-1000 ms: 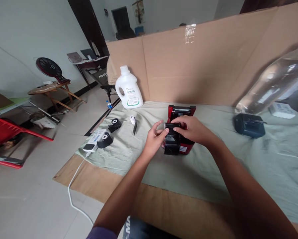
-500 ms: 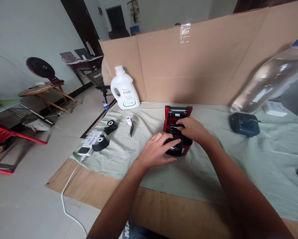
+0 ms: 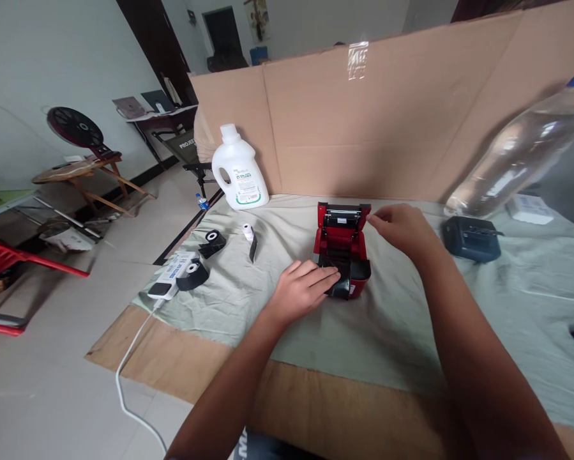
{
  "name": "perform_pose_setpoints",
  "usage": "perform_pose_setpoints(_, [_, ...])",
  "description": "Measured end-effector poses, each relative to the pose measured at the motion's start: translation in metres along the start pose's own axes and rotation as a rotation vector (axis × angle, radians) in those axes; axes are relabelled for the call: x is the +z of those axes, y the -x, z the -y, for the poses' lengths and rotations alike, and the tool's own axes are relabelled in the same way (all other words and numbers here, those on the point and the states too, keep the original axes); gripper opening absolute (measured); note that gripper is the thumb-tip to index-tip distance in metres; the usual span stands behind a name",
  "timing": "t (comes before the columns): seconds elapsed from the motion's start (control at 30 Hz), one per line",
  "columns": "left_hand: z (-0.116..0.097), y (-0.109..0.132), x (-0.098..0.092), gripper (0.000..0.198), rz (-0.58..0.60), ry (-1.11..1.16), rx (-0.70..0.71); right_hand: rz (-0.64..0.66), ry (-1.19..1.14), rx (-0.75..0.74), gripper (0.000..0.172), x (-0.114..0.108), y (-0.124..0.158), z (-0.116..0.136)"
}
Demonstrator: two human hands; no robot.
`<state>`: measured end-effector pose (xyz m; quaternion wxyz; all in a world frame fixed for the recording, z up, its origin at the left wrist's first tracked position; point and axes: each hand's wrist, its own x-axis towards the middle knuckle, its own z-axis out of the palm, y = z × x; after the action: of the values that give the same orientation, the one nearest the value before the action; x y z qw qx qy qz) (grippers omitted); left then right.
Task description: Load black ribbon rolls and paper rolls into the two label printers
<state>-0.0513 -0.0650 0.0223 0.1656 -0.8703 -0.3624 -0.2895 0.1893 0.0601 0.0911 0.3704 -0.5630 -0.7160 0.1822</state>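
Note:
A small red and black printer [image 3: 358, 289] stands on the cloth with its hinged lid [image 3: 343, 218] raised. A strip of glossy black ribbon [image 3: 343, 286] hangs over its front. My left hand [image 3: 302, 289] has its fingers together over that ribbon at the printer's front left; its thumb is hidden. At the lid's right edge, my right hand [image 3: 399, 229] is closed with thumb and fingertips pinched on the edge. To the left lie a black ribbon roll [image 3: 213, 236], a second black roll [image 3: 192, 275] and a small white roll [image 3: 248, 231] with a dark tail.
A white power strip [image 3: 174, 275] with a cable is under the second roll. At the back left stands a white jug [image 3: 241, 172], before a cardboard wall [image 3: 354, 128]. On the right are a black box [image 3: 471, 239], a large leaning water bottle [image 3: 511, 153] and a white box [image 3: 530, 209].
My right hand has left the inside of the printer and moved up and right to the lid's edge. The left fingers have drawn together over the ribbon, the thumb no longer showing.

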Motion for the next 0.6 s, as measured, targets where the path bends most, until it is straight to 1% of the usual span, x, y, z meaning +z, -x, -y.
perform_pose_setpoints(0.03, [-0.001,0.0,0.0,0.03,-0.032,-0.003,0.007,-0.063,-0.021,0.028,0.017,0.002,-0.003,-0.004])
perform_pose_setpoints(0.1, [-0.004,-0.001,0.0,0.028,-0.097,-0.011,0.016,-0.096,-0.073,0.071,0.021,0.013,-0.008,-0.012])
perform_pose_setpoints(0.2, [-0.007,-0.002,0.001,0.025,-0.16,-0.031,0.027,-0.117,-0.321,0.098,0.03,0.032,-0.01,-0.018])
perform_pose_setpoints(0.27, [-0.008,-0.003,0.002,0.024,-0.17,-0.04,0.034,-0.127,-0.501,0.126,0.03,0.039,-0.006,-0.019])
perform_pose_setpoints(0.33, [-0.009,-0.004,0.002,0.024,-0.175,-0.045,0.041,-0.107,-0.601,0.17,0.026,0.039,0.004,-0.019])
perform_pose_setpoints(0.43, [-0.01,-0.004,0.002,0.023,-0.195,-0.052,0.049,-0.019,-0.649,0.199,0.016,0.036,0.024,-0.022])
perform_pose_setpoints(0.5, [-0.012,-0.005,0.001,0.023,-0.217,-0.057,0.05,0.02,-0.65,0.164,0.014,0.037,0.037,-0.027])
perform_pose_setpoints(0.6, [-0.014,-0.007,-0.001,0.023,-0.255,-0.067,0.034,0.021,-0.667,0.086,0.014,0.048,0.051,-0.038])
